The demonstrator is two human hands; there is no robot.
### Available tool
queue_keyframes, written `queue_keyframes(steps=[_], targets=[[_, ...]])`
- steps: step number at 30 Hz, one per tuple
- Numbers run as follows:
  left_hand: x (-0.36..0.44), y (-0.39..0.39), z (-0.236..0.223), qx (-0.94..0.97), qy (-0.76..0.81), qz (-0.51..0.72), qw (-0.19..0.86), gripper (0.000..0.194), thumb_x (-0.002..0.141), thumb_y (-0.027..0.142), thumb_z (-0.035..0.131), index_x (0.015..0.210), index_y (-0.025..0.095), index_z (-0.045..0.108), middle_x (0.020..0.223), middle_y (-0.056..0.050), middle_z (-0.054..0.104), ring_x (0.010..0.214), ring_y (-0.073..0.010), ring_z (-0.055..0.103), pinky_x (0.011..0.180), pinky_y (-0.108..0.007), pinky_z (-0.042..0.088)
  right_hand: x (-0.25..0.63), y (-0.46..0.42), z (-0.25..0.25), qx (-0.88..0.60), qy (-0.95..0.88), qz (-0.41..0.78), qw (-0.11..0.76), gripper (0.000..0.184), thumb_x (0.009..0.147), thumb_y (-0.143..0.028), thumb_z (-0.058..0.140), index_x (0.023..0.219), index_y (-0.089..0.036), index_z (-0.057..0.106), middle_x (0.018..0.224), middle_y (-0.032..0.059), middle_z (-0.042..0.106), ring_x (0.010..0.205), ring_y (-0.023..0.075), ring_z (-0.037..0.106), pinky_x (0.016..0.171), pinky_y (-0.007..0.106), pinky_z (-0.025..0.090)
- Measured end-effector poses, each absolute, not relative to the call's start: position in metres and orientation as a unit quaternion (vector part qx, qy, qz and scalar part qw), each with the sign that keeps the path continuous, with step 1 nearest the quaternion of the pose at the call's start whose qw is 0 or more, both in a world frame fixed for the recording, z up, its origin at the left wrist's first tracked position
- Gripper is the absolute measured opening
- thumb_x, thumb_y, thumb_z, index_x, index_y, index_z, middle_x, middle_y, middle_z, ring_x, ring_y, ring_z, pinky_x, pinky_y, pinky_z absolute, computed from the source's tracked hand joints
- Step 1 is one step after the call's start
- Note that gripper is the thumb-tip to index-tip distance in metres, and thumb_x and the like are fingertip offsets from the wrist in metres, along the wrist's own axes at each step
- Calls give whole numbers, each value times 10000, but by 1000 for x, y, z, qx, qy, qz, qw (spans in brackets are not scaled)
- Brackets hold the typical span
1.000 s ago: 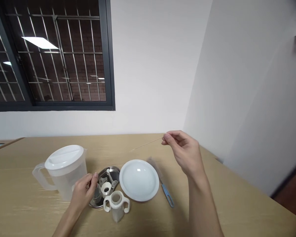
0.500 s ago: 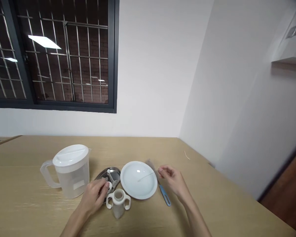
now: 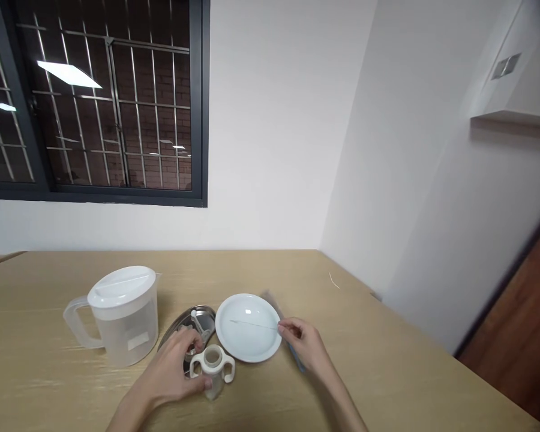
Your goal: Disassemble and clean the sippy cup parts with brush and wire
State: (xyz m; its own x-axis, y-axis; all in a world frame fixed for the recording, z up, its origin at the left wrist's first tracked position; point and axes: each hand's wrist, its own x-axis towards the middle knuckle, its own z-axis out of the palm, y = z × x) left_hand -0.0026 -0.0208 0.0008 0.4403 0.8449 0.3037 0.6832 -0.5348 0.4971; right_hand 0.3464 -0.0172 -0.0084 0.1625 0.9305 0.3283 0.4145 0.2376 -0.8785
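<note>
Background: pale walls (image 3: 274,132) met in a corner; dark-framed window (image 3: 153,120) at upper left, metal bars behind the glass, bright lamp reflections on it.
Right wall: white box (image 3: 522,90) mounted high, reddish-brown panel (image 3: 517,342) at the right edge.
Table: light wood-look table (image 3: 409,372) carried everything, items grouped left of center.
Right hand: right hand (image 3: 280,327) was closed in a fingertip pinch, gripping one end of a thin rod (image 3: 254,324); hand sat at the plate's right rim.
Rod: ran leftward from the pinch, over the plate's hollow; resting or hovering, cannot tell.
Left hand: left hand (image 3: 203,363) was partly open, thumb and fingers apart, at the left side of the cup; thumb overlapped the cup's lower body, firm contact cannot tell.
Cup: two-handled cup (image 3: 213,367) stood upright, mouth open, white collar and handles, clear body; just in front of plate and tray.
Plate: white round plate (image 3: 249,348), between tray and right hand.
Tray: metal tray (image 3: 210,315) just left of the plate, partly under the left hand in view; held a white spoon-like part (image 3: 197,320) and other small parts, mostly covered.
Pitcher: translucent lidded pitcher (image 3: 130,330), upright at left, handle pointing left.
Tool: blue-handled tool (image 3: 299,361) lay right of the plate, mostly hidden by the right hand.
Strand: thin pale strand (image 3: 333,281) lay farther back, right side.
</note>
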Motion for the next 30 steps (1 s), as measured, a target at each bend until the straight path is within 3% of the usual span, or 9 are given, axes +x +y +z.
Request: queue_keyframes(steps=[5,10,13,17,23,25,27,29,30], targets=[[-1,-23,-1,818,471,261,202,661,523,364,841,1117,258,571,1124,-48,613,1038,-273,562,876,-331,447,363,-22,-28,-640,-583,182,466,447,888,-535,468,986,-168,703,957,120,744,858,282,684,777,372,517],[2,-23,0,814,474,245,232,559,498,342,849,980,232,588,1027,-29,628,986,-268,568,818,-309,449,370,-24,-51,-701,-593,144,369,318,798,-462,585,876,-172,690,929,133,714,891,290,655,771,344,479],[0,-21,6,810,469,249,248,454,547,307,833,905,214,569,931,-7,622,885,-227,575,774,-293,438,366,-21,-56,-720,-591,134,338,231,785,-418,613,796,-190,649,880,122,693,860,272,637,737,322,438],[-8,-19,12,805,452,251,292,273,776,447,693,827,190,615,866,-16,643,855,-204,590,792,-294,438,362,-17,-57,-735,-580,126,328,197,854,-360,530,713,-223,527,779,97,671,768,241,626,669,300,393],[-18,-18,5,797,442,239,335,377,855,542,583,864,177,676,916,-55,689,887,-209,611,807,-293,465,371,-20,-48,-740,-541,140,375,239,909,-438,393,895,-228,506,813,77,695,775,240,661,671,302,435],[-16,-18,0,790,445,251,339,369,775,494,690,985,190,668,983,-56,685,929,-223,610,839,-311,473,374,-22,-36,-735,-522,135,410,301,893,-485,393,955,-216,514,909,97,697,843,250,659,710,317,455],[-11,-18,-3,778,450,270,346,629,620,375,825,1184,217,596,1127,-68,656,1012,-247,597,898,-336,470,373,-26,-16,-710,-487,143,488,361,850,-538,456,951,-201,538,917,93,681,825,242,642,700,316,464],[-5,-20,-6,767,455,279,356,867,496,266,880,1285,237,521,1211,-73,623,1075,-261,580,946,-347,456,368,-31,10,-658,-447,191,576,376,814,-555,537,945,-203,564,774,20,621,645,181,573,574,281,434],[-3,-21,-6,764,458,276,360,873,473,243,883,1270,240,529,1204,-65,626,1080,-262,580,950,-344,453,363,-34,24,-623,-439,234,604,360,821,-543,546,956,-211,574,671,-31,545,535,142,494,498,256,384]])
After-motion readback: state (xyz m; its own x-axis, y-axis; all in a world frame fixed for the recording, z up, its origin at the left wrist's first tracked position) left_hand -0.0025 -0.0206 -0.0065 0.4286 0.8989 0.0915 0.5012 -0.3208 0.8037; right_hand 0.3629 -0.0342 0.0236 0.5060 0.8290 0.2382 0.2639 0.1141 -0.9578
